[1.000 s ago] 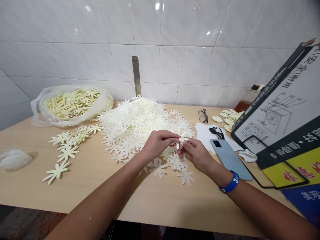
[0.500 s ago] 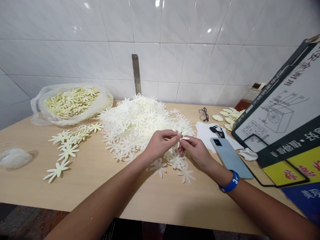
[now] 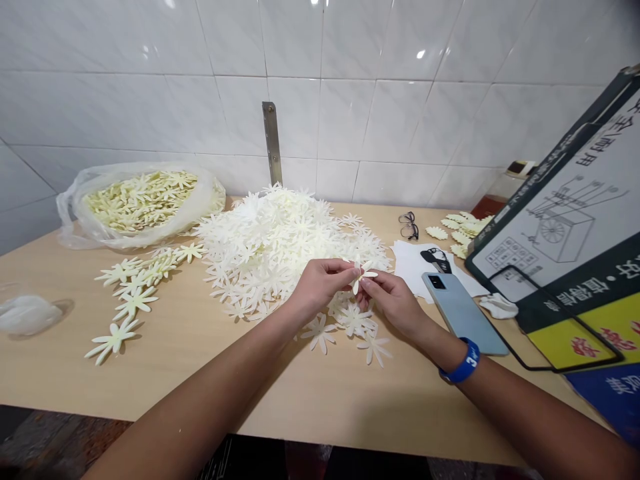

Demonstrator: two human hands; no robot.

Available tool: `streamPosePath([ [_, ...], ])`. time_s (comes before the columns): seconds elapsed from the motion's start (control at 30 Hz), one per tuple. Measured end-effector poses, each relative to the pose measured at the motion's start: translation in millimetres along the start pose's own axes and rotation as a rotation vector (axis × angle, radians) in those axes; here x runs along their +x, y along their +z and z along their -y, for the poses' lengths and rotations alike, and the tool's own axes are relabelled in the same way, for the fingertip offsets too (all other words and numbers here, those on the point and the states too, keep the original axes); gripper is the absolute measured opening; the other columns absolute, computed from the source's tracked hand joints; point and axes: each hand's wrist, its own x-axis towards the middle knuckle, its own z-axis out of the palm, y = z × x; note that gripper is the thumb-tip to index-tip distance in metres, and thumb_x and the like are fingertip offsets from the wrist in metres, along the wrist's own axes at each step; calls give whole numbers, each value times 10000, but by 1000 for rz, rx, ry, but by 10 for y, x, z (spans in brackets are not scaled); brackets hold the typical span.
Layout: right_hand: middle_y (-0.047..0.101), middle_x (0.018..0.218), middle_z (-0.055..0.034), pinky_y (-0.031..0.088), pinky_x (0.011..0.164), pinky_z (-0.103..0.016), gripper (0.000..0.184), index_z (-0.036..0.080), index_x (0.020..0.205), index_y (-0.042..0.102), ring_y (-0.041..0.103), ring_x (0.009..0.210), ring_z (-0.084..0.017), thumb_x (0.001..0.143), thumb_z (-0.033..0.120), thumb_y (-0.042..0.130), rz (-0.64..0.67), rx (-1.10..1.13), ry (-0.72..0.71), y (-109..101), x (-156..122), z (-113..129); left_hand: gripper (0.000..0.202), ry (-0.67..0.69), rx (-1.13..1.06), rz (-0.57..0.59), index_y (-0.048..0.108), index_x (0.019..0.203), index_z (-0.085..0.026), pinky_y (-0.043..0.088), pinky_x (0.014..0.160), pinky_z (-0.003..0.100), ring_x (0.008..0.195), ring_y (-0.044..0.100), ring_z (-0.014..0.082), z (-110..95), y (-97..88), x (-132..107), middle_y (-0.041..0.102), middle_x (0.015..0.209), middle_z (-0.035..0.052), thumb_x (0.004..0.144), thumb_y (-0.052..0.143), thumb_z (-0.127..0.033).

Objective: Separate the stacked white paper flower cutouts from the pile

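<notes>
Between the fingertips of both hands is one pale, flower-shaped piece [image 3: 364, 272] with narrow petals. My left hand [image 3: 324, 283] pinches it from the left with thumb and forefinger. From the right, my right hand [image 3: 393, 299] is closed at its edge, thumb uppermost; a blue wristband [image 3: 465, 361] circles that wrist. Just behind the hands rises a large heap of white flower-shaped pieces [image 3: 280, 240]. Several loose white pieces [image 3: 319, 332] lie on the table below the hands. A short trail of yellowish flower pieces [image 3: 135, 303] lies to the left.
A clear plastic bag [image 3: 200, 200] of yellowish pieces stands back left, with a crumpled bag [image 3: 30, 315] nearer. On the right are a phone [image 3: 467, 313], white paper [image 3: 407, 263], glasses [image 3: 409, 227], leaf-like pieces [image 3: 465, 230], a jar [image 3: 505, 190] and a large printed box [image 3: 565, 220].
The flower piece between my fingers has turned, so more of its petals face me. Both hands stay in nearly the same place; the view has shifted slightly.
</notes>
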Motion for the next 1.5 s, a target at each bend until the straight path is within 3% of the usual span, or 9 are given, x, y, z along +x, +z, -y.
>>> streamPosePath([
  [0.17,621,672,-22,482,584,-274,315,174,730,621,581,590,-134,921,417,559,12,32,9,10,3,6,202,-14,32,-5,696,697,-140,497,726,276,700,575,127,-1,7,-4,622,681,19,743,682,-335],
  [0.43,620,661,-22,477,574,-272,342,175,722,612,578,578,-133,903,462,572,-6,28,38,23,8,4,247,-62,-94,-132,723,810,-151,513,738,284,792,590,145,0,35,-11,664,862,50,708,741,-375],
  [0.67,616,671,-17,467,570,-267,341,173,727,595,577,580,-126,911,458,567,-6,68,48,15,26,-45,254,-76,-112,-44,711,706,-131,498,787,298,763,583,130,-13,5,-15,645,821,43,652,795,-364],
  [0.9,624,673,-23,473,563,-271,386,168,732,601,579,564,-127,877,526,594,-16,86,63,7,21,-43,236,-14,-65,33,669,662,-130,487,771,302,722,583,134,34,-10,1,610,744,29,710,731,-353],
  [1.03,628,676,-30,473,566,-278,403,170,732,607,580,564,-132,870,549,595,-3,92,70,9,16,-30,221,49,28,30,663,644,-133,470,749,292,732,574,141,42,-17,18,594,771,32,725,707,-334],
  [1.2,630,704,-48,469,582,-286,436,163,749,626,582,593,-142,907,559,533,38,150,93,-11,22,-71,146,141,296,-79,688,661,-164,444,812,295,832,592,170,16,-21,5,638,887,42,706,723,-299],
  [1.3,637,719,-44,473,583,-284,382,163,792,628,583,603,-144,900,525,568,37,220,127,-24,29,-95,106,209,377,-55,703,667,-187,442,823,299,837,593,176,13,-35,8,628,828,30,713,713,-283],
  [1.4,634,716,-32,472,576,-279,340,167,798,623,582,599,-139,863,500,632,27,216,132,-25,36,-79,131,227,307,-38,685,657,-179,446,825,299,829,587,169,9,-59,29,620,781,21,738,683,-281],
  [1.5,629,697,-29,468,568,-279,359,167,769,614,578,585,-136,835,517,655,11,177,138,-18,39,-40,149,157,141,-115,665,689,-157,475,782,296,852,597,166,0,-95,55,650,984,54,720,701,-298],
])
